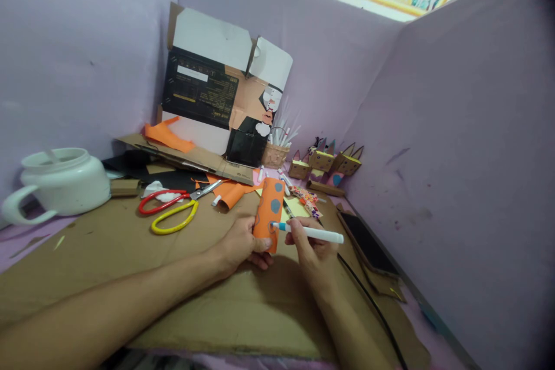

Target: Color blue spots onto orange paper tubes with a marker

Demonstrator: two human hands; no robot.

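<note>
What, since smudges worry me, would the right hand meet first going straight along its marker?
Probably the spotted orange tube; the white marker in the right hand points at it, though tip contact is unclear.

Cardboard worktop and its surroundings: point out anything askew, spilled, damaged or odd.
Two things: the purple wall on the right bears dark smudges, marring a plain surface, and the printed box at the back stands tilted with its flaps spread open. I see no spill.

Craft corner: scissors (196,193), cardboard figures (321,161)
</note>
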